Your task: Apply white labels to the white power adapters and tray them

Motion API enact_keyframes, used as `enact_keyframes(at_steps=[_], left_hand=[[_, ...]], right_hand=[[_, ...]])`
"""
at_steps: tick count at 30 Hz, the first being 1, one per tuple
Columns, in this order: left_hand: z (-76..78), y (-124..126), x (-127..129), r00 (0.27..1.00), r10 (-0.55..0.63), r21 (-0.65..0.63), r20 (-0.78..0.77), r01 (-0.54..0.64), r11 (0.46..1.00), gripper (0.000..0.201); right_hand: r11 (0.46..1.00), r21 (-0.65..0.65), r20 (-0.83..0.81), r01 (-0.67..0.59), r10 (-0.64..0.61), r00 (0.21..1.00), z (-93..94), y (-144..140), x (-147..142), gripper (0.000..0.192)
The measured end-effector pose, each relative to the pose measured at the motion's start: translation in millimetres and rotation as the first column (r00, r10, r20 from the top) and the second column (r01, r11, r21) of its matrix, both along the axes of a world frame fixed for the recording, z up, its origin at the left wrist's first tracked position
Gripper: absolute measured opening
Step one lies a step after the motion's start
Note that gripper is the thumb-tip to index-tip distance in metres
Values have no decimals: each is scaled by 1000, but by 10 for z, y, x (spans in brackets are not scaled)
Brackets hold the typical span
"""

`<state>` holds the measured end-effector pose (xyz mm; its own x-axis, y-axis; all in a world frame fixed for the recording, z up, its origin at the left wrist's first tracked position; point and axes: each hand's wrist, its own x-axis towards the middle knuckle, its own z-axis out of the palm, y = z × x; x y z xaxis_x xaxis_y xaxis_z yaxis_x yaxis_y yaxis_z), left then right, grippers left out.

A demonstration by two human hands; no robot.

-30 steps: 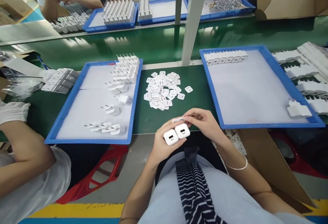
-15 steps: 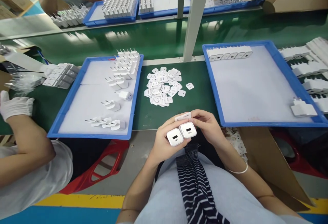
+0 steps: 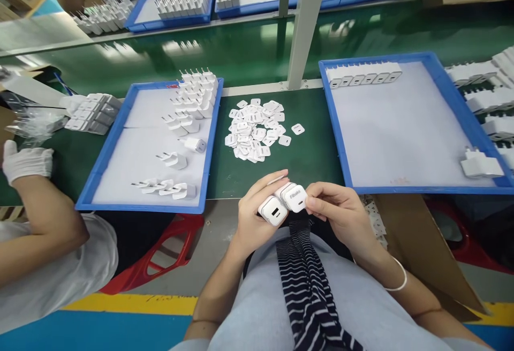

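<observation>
1. Holding two white chargers side by side, your left hand (image 3: 252,217) was closed around them just in front of your lap, at the near edge of the green bench (image 3: 313,158).
2. Your right hand (image 3: 341,212) pinched the labelled charger (image 3: 295,197) at its face; the bare charger (image 3: 273,211) touched it on the left.
3. You seemed to be at the pressing-down step of labelling, with one face done.
4. A further label would call for a free right hand and a reach to the sticker pile (image 3: 255,131), which lay between the left tray (image 3: 105,153) and the right tray (image 3: 341,142).
5. A co-worker's gloved hand (image 3: 26,161) was well apart, far left.
</observation>
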<state>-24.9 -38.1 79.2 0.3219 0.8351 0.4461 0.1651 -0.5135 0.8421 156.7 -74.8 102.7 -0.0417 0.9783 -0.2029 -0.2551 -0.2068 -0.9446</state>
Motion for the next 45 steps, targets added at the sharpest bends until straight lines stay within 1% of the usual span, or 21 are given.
enact_keyframes(at_steps=[6, 11, 14, 19, 24, 31, 36, 45], left_hand=[[17, -22, -12, 1000, 16, 6, -20, -16, 1000, 43], [19, -45, -16, 999, 30, 1, -32, -30, 1000, 39], [16, -60, -20, 999, 15, 11, -28, -15, 1000, 42], [16, -83, -46, 999, -11, 28, -30, 12, 1000, 47], [28, -91, -63, 999, -32, 58, -43, 34, 998, 49], [33, -90, -37, 999, -33, 49, -42, 35, 998, 47], [66, -96, -8, 997, 9, 18, -78, -8, 1000, 41], [66, -118, 60, 996, 58, -26, -75, -60, 998, 43]], right_hand=[[1000, 7, 28, -17, 17, 999, 48, 42, -1, 20], [999, -17, 45, -38, 39, 998, 40, 19, -9, 23], [999, -32, 25, -37, 38, 999, 41, 1, -8, 25], [997, -35, 5, -69, 69, 998, 82, -4, 6, 27], [993, -67, 6, -94, 95, 996, 108, 3, 8, 31], [996, -70, 47, -54, 57, 997, 146, 1, -9, 37], [999, -42, 93, -5, 9, 996, 166, 16, -24, 39], [999, -48, 162, -13, 21, 986, 132, 11, -14, 43]])
